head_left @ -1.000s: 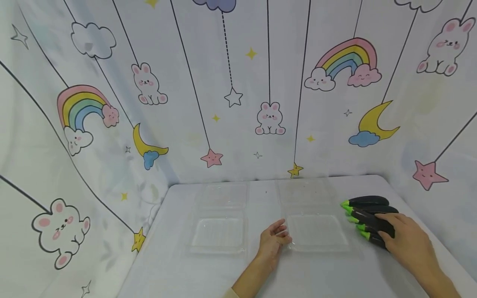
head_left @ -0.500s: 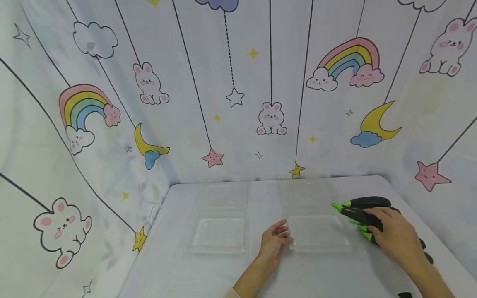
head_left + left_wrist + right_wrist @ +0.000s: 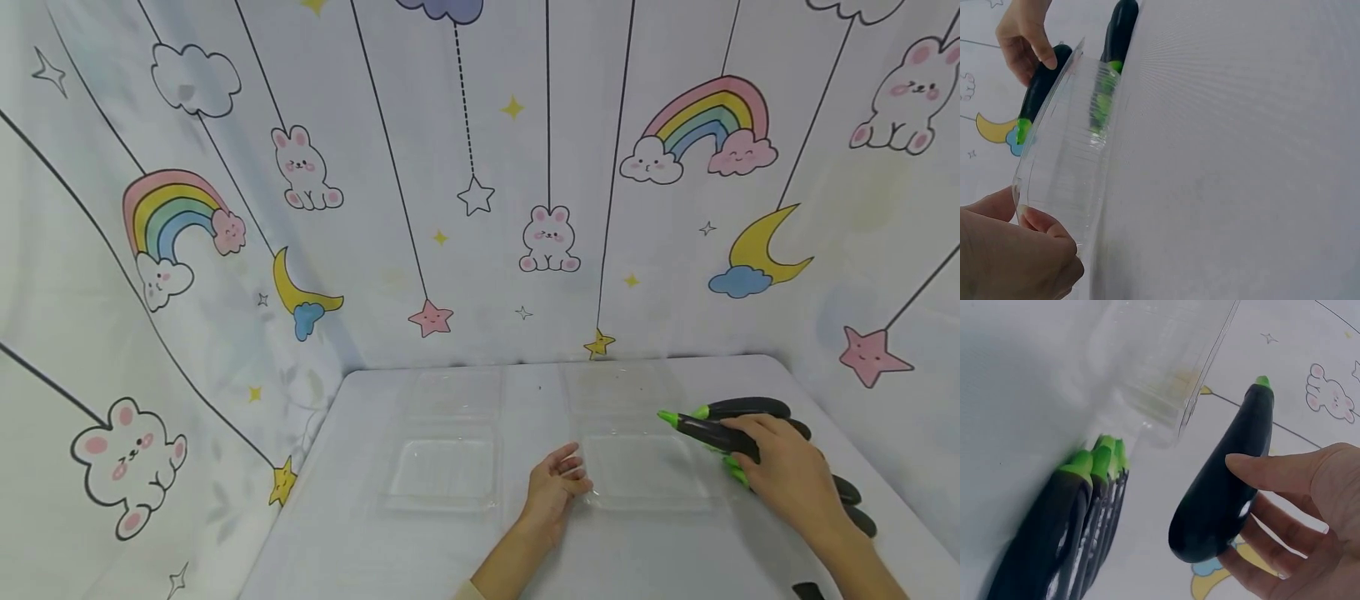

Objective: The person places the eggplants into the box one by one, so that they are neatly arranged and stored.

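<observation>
One clear box (image 3: 442,475) sits lower left of centre. Just right of middle, our left hand (image 3: 551,500) is pinching the rim of a second container (image 3: 648,471). Then we've got a dark eggplant (image 3: 708,431) held up, gripped in our right hand (image 3: 783,475), lower right, near the other eggplants (image 3: 750,407) lying bunched together.
</observation>
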The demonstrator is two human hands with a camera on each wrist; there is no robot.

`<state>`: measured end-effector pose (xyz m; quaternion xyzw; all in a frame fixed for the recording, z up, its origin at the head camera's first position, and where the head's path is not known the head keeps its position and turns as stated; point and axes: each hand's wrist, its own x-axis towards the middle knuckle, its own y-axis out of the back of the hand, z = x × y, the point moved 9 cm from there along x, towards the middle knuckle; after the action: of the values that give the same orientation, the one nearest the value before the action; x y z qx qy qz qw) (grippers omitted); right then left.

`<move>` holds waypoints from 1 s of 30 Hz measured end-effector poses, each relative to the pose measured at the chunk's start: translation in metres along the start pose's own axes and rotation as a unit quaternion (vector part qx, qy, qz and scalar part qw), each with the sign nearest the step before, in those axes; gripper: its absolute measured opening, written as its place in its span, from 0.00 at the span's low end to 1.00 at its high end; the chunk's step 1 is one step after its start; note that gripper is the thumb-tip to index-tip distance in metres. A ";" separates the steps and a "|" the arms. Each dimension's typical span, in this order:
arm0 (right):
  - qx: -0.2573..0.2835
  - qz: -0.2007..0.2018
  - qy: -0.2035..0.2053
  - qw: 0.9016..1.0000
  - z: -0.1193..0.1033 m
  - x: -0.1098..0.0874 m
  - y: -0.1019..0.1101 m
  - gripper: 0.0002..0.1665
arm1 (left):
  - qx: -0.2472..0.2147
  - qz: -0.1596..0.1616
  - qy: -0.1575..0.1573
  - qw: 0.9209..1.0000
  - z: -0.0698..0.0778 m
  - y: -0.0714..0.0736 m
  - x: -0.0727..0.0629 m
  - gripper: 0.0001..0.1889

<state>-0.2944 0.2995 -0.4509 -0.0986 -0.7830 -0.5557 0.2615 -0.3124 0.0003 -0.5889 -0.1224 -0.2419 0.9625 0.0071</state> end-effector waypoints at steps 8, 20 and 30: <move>0.010 -0.010 0.000 1.000 -0.004 0.004 -0.005 0.32 | -0.001 0.002 0.005 1.000 0.000 0.000 -0.002 0.36; 0.012 -0.008 0.019 1.000 -0.016 0.010 -0.014 0.30 | 0.002 0.006 0.007 1.000 0.000 0.001 -0.002 0.36; 0.013 -0.008 0.037 0.999 -0.024 0.017 -0.020 0.31 | -0.006 0.008 0.009 1.000 -0.002 0.001 0.001 0.36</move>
<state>-0.3107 0.2675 -0.4522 -0.0682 -0.7807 -0.5510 0.2868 -0.3127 0.0001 -0.5910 -0.1333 -0.2470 0.9598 0.0009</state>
